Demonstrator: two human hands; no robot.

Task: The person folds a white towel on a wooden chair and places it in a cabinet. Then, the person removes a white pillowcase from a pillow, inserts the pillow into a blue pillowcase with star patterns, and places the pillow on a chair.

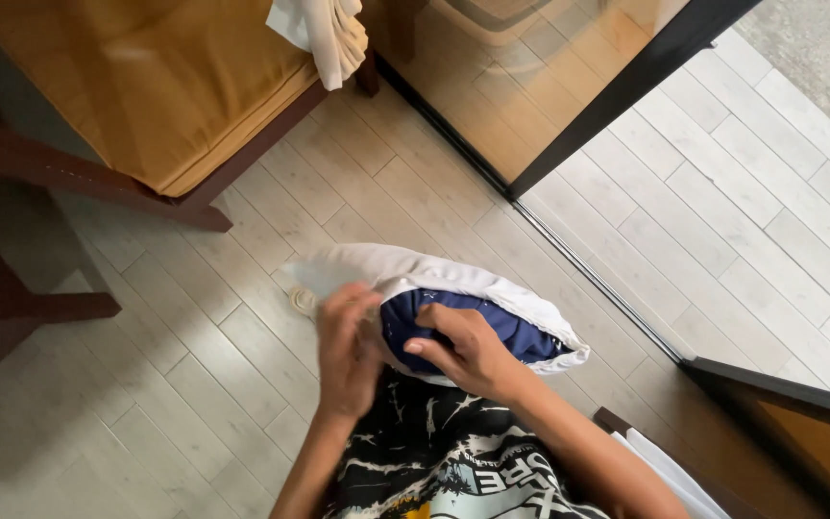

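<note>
Fingers [434, 332] of my right hand [468, 351] curl shut on the dark blue pillow [511, 332] and press it into the white pillowcase [415, 269], while my left hand [348, 341] pinches the open edge of that case just left of the pillow. Both sit against my chest above the pale plank floor [242, 384], well clear of the yellow-cushioned chair [146, 86] beyond the case. To do it well, I judge I should hold the opening taut and wide, and work each pillow corner deep into the case's far corners.
</note>
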